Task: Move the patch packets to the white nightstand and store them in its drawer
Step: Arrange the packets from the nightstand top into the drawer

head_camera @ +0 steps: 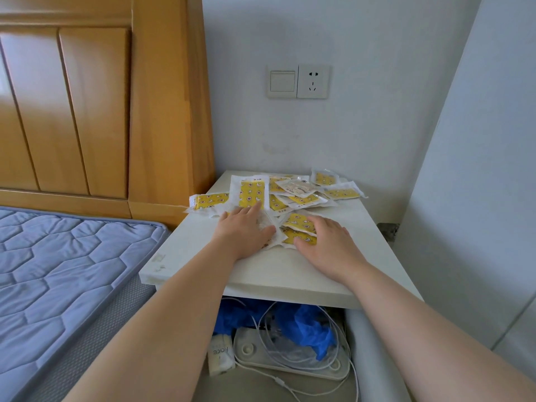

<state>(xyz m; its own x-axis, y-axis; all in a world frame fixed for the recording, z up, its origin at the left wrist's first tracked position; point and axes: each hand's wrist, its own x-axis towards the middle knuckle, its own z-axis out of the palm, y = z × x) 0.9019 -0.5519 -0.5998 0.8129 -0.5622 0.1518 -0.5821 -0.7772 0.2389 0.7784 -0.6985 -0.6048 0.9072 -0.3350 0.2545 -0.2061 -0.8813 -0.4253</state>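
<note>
Several yellow-and-white patch packets (251, 194) lie scattered on top of the white nightstand (278, 271), from its left edge to its back right corner. My left hand (245, 229) lies flat, fingers spread, on the packets near the middle. My right hand (324, 242) rests palm down on two yellow packets (298, 224) just to the right. Neither hand grips a packet. Below the top, the nightstand's drawer (365, 343) stands pulled out, holding other things.
The open drawer holds blue plastic (310, 323), white cables (290, 358), a white device and a small tissue pack (220, 355). A bed with a blue quilted mattress (58, 285) and wooden headboard (116, 111) stands left. A wall with a switch and socket (298, 81) is behind.
</note>
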